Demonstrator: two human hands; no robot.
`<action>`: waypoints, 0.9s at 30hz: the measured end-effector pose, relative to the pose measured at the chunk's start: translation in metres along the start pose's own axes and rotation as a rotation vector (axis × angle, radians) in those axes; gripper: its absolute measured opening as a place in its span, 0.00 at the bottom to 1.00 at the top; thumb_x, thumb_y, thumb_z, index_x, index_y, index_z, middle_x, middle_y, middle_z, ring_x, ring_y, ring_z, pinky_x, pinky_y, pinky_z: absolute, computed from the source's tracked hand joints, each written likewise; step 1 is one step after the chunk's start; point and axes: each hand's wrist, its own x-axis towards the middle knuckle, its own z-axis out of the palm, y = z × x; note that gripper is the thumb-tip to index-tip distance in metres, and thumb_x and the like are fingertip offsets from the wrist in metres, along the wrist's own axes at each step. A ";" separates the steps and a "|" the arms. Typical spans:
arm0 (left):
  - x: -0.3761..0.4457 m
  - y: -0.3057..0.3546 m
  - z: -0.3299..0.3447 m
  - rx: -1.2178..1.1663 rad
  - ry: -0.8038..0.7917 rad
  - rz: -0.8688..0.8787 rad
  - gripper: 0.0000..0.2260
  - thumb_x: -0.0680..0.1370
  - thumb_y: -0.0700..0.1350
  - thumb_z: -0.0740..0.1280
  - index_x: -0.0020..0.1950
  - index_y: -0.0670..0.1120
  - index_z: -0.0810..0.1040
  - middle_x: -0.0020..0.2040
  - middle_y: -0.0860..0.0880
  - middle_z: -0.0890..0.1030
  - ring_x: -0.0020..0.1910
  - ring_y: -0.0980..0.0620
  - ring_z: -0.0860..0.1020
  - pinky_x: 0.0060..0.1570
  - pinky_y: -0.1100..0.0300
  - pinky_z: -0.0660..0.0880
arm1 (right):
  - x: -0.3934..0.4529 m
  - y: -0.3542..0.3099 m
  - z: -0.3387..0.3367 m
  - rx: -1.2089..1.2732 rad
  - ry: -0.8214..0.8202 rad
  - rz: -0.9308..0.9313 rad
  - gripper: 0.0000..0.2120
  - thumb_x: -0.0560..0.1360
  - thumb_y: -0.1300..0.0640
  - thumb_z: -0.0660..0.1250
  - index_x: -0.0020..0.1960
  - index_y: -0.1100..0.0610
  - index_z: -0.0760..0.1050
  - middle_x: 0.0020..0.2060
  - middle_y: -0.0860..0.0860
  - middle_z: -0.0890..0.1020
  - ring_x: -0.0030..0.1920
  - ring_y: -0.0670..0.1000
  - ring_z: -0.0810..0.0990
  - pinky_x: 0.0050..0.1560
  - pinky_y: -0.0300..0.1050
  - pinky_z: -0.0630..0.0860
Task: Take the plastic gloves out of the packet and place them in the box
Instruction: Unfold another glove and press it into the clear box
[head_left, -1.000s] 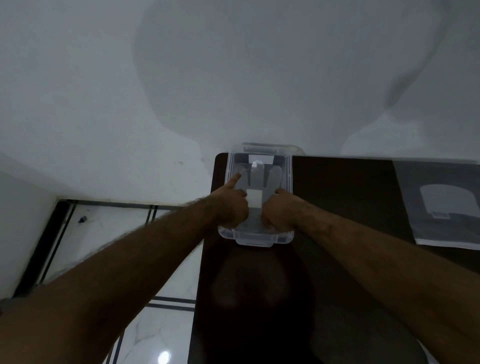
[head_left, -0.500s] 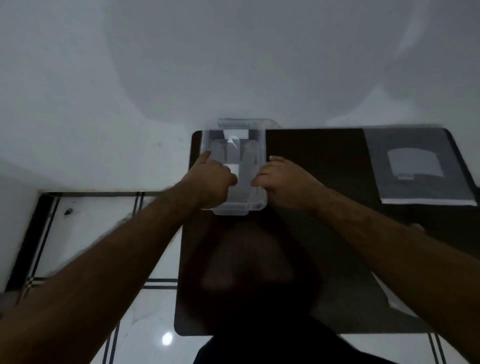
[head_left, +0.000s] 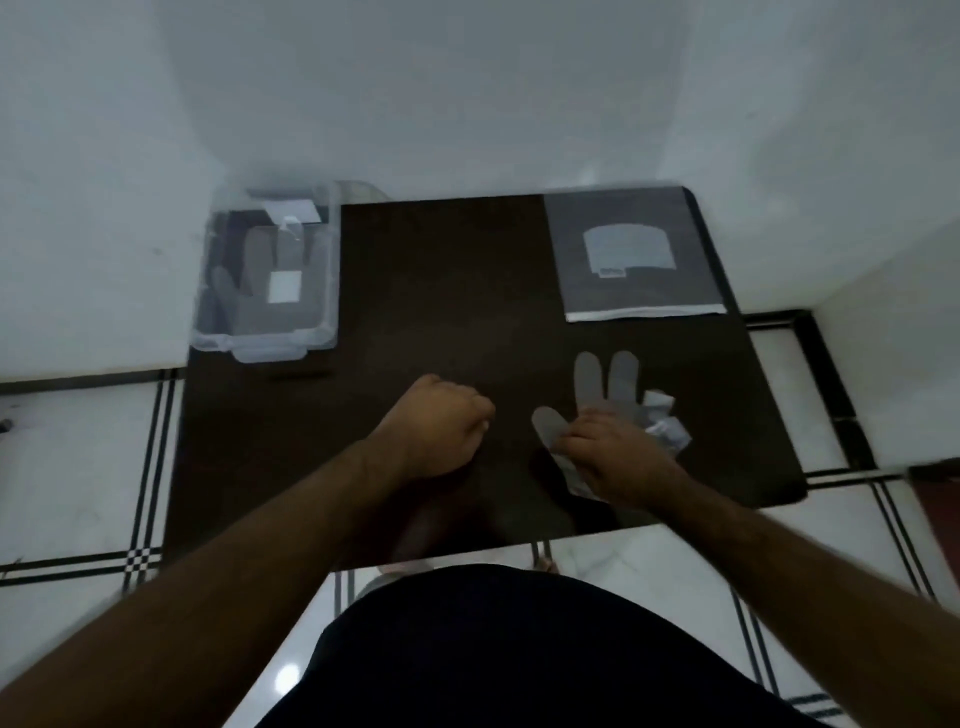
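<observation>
A clear plastic box (head_left: 327, 270) stands at the table's far left corner with a translucent glove (head_left: 260, 280) lying flat inside it. The glove packet (head_left: 639, 254) lies flat at the far right. A second plastic glove (head_left: 605, 379) lies on the dark table (head_left: 441, 291) near the front right, fingers pointing away. My right hand (head_left: 618, 457) rests on this glove's palm part, fingers curled onto it, covering its lower half. My left hand (head_left: 441, 426) hovers as a loose fist over the table's middle front, holding nothing.
A crumpled bit of clear plastic (head_left: 665, 426) lies just right of my right hand. The table is small; white tiled floor (head_left: 78, 467) with black lines surrounds it, and white walls (head_left: 467, 93) stand close behind and at both sides.
Both hands left the box and came back toward the table's front. My right hand went to the glove at the front right. The camera tilted down, showing more of the table.
</observation>
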 end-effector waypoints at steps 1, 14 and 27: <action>0.006 0.016 0.008 -0.033 -0.035 -0.003 0.11 0.85 0.52 0.61 0.61 0.56 0.82 0.56 0.54 0.83 0.58 0.53 0.80 0.67 0.50 0.70 | -0.018 0.012 0.010 0.021 -0.008 0.035 0.17 0.83 0.48 0.64 0.70 0.45 0.78 0.71 0.47 0.79 0.73 0.50 0.74 0.79 0.56 0.66; 0.038 0.142 0.102 -0.043 -0.113 -0.016 0.19 0.79 0.64 0.65 0.66 0.56 0.79 0.61 0.55 0.81 0.62 0.54 0.77 0.70 0.47 0.71 | -0.107 0.066 0.099 -0.071 0.028 -0.018 0.22 0.78 0.57 0.74 0.70 0.45 0.77 0.67 0.49 0.82 0.68 0.54 0.80 0.71 0.57 0.75; 0.036 0.154 0.092 -0.498 0.270 -0.265 0.08 0.82 0.45 0.72 0.61 0.53 0.83 0.54 0.55 0.84 0.54 0.57 0.82 0.59 0.50 0.81 | -0.082 0.056 0.017 0.425 0.467 0.047 0.15 0.84 0.55 0.65 0.69 0.53 0.79 0.61 0.49 0.84 0.61 0.44 0.81 0.65 0.43 0.78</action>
